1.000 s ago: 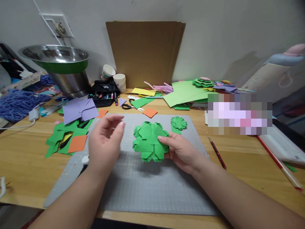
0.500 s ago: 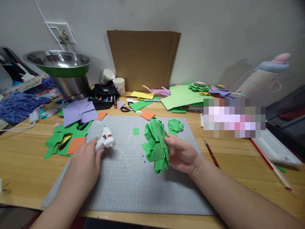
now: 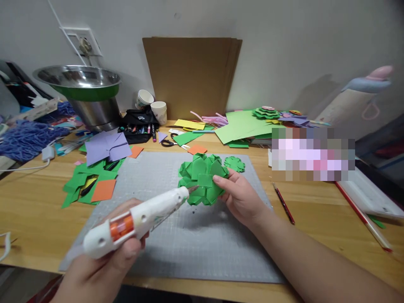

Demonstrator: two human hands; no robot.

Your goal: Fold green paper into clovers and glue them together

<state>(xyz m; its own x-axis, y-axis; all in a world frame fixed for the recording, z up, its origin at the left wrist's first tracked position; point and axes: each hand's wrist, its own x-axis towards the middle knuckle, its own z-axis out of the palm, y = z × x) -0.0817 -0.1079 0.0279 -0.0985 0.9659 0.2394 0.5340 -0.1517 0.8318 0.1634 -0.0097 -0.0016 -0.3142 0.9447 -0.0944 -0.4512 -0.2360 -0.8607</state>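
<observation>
My left hand (image 3: 118, 256) is wrapped round a white hot glue gun (image 3: 154, 208) with an orange part in its body. Its metal nozzle points at the middle of a green folded-paper flower (image 3: 198, 164), close to a small green square at the centre; whether it touches cannot be told. Thumb and fingers of my right hand (image 3: 241, 195) pinch the flower by its right edge above the grey cutting mat (image 3: 176, 252). Behind it on the mat lies a flat green paper flower (image 3: 234, 164).
Paper scraps (image 3: 75, 181) with a lilac sheet (image 3: 105, 147) lie at left. Scissors (image 3: 168, 143), a black pencil case (image 3: 135, 130) and paper cups (image 3: 158, 112) stand farther back. A pencil (image 3: 284, 204) lies right of the mat. Cardboard (image 3: 192, 75) leans on the wall.
The glue gun has been raised from the mat's left side and swung toward the flower. My right hand has turned the flower from edge-on to face me. The small green square no longer shows on the mat.
</observation>
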